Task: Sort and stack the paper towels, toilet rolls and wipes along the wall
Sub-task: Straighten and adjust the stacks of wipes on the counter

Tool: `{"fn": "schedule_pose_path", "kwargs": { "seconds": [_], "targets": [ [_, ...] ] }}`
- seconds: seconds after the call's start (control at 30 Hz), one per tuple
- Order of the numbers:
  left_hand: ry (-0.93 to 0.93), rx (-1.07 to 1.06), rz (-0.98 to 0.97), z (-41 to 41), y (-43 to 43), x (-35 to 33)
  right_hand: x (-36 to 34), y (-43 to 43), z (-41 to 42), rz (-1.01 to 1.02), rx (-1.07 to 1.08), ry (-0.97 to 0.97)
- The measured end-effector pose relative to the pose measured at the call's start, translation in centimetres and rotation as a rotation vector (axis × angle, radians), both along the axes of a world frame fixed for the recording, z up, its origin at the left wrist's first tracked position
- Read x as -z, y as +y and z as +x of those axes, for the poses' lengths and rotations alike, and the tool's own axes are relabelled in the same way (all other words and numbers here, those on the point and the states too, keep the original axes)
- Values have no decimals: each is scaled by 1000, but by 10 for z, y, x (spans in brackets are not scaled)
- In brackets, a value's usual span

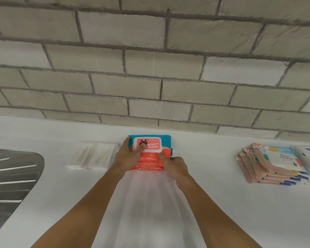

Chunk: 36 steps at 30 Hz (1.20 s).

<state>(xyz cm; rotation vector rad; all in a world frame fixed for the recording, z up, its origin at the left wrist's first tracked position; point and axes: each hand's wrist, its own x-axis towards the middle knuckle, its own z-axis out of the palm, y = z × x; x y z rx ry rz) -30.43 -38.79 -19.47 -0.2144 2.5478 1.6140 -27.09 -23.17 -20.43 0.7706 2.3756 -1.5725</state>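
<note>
Head: left hand (127,156), right hand (175,167) round wipes pack (153,144).

**A:** Pretty bright and flat overall. The white tabletop (213,176) is almost blown out, with just a faint soft shadow between the forearms (97,203).

**B:** Yeah, the middle's sharp though, the wipes pack (149,145) label is readable. The clear packet (95,156) left of it is smeared, the brick wall (150,68) lines bow toward the edges, and there's streaky glare on the sink (13,176).

Grey brick wall (150,65), white counter (222,194), steel sink (11,176)
</note>
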Motion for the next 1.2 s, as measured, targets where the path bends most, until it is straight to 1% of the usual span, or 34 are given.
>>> {"fn": "schedule_pose_path", "kwargs": {
  "seconds": [0.2,0.33,0.53,0.7,0.83,0.97,1.1,1.2],
  "targets": [
    [-25,-15,18,-3,-14,-2,1,-11,-5,66,-45,-50],
    [-21,36,-19,-1,-11,-5,4,-15,-6,87,-56,-73],
    [-23,72,-14,-1,-12,-7,0,-19,-2,47,-61,-74],
    [-27,-1,21,0,-16,-4,-2,-18,1,33,-87,-70],
    [-47,-73,-5,2,-16,-5,-2,-17,3,21,-57,-37],
    [-46,-92,33,3,-19,-4,-3,-15,4,-24,9,15],
    [-52,-108,23,2,-23,-1,-6,-14,9,-25,52,18],
    [-47,-121,-13,3,-24,-2,-10,-16,13,-31,52,81]
  ]
}}
